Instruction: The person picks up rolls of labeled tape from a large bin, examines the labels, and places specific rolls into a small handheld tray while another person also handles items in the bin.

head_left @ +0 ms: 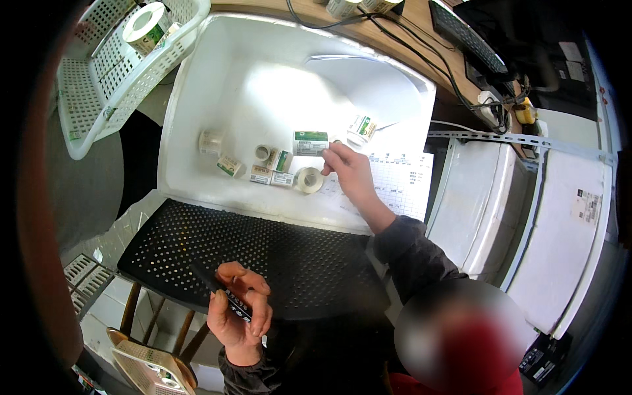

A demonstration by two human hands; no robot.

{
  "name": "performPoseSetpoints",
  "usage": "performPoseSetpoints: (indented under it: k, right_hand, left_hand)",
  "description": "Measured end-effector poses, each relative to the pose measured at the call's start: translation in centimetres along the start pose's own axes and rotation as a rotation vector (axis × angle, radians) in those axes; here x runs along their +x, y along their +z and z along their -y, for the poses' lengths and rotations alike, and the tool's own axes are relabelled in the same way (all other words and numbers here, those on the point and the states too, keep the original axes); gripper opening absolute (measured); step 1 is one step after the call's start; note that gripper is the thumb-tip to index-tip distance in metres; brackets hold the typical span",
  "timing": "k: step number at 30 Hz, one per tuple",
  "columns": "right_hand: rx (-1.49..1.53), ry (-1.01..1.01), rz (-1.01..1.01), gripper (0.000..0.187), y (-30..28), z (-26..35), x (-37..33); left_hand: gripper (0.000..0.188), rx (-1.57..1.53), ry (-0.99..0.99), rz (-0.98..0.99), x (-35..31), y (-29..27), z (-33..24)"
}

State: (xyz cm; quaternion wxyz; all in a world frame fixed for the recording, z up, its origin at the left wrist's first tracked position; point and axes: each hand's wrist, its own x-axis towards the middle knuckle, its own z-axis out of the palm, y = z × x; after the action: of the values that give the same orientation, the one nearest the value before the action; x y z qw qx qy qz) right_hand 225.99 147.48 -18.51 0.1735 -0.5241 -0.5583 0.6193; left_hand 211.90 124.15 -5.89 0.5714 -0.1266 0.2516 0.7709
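My right hand [347, 172] pinches the right end of a green-and-white label roll [311, 143] inside a white box [181, 118]. In my left hand [240, 309], closer to my body, a black marker pen [232, 299] lies between thumb and fingers. Several smaller label rolls rest about the held one: one on its side [309, 180] just below it, a green-marked roll [280, 160] to the left, another roll [230, 166] farther left, a pale roll [210, 142] by the left wall, and a roll [361, 129] to the right.
Printed sheets [401, 181] lie under my right wrist. Below the box is a black perforated panel [250, 257]. A white plastic basket [108, 85] with a large label roll [143, 29] stands at upper left. Cables [421, 52] and a keyboard [467, 39] lie on the wooden desk behind.
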Motion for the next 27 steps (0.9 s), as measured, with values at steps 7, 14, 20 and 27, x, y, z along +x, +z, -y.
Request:
performPoseSetpoints:
  k: [7, 14, 20, 27]
  right_hand:
    - [0.086, -0.044, -0.049, 0.027, -0.9, 3.0, -2.2]
    - [0.150, -0.064, -0.082, 0.025, -1.7, 5.1, -3.9]
    - [0.192, -0.064, -0.115, 0.024, -2.5, 5.3, -4.8]
    - [0.372, 0.246, -0.105, 0.034, -3.6, 6.0, -6.3]
  left_hand:
    - [0.041, 0.044, 0.009, 0.012, 0.0, -0.5, 0.2]
    - [0.039, 0.052, 0.019, -0.066, -0.2, -0.1, 0.4]
    - [0.038, 0.100, 0.025, -0.077, -0.1, 0.0, 0.5]
    - [0.031, 0.466, 0.047, -0.224, 0.3, 1.7, 1.2]
